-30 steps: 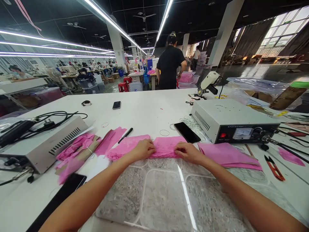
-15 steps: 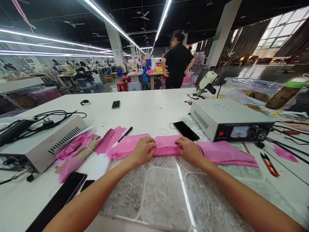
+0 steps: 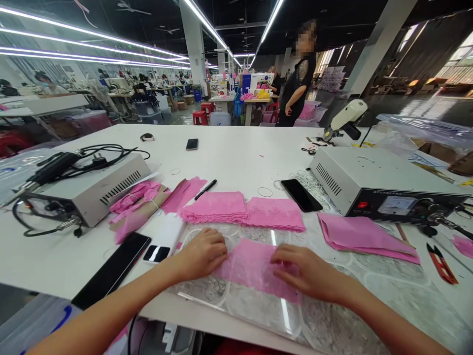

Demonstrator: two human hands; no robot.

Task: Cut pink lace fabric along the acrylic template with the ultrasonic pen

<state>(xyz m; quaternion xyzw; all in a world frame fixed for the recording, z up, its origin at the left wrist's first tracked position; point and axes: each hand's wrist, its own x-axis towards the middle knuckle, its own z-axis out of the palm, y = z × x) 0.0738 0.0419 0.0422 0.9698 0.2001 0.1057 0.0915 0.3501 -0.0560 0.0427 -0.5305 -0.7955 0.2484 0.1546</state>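
Observation:
A thin, see-through pink fabric piece (image 3: pixel 251 264) lies over the clear patterned mat (image 3: pixel 254 308). Its left end is pinched in my left hand (image 3: pixel 207 251), fingers bent together. My right hand (image 3: pixel 306 271) rests over the right part of the fabric, with thumb and fingers apart. Just beyond my hands, two stacks of pink pieces sit side by side, the left stack (image 3: pixel 214 207) touching the right stack (image 3: pixel 275 213). Folded pink fabric (image 3: pixel 365 238) lies to the right of my right hand.
Grey control boxes stand at left (image 3: pixel 92 190) and right (image 3: pixel 388 182). A black phone (image 3: pixel 301 195), a pen (image 3: pixel 206 189), red snips (image 3: pixel 441 264) and a long black device (image 3: pixel 113 268) lie around the work area. A person (image 3: pixel 299 84) stands beyond the table.
Both hands have left the pink stacks and come nearer to me, onto a single thin piece now lying on the mat. The view has shifted, and the standing person has turned.

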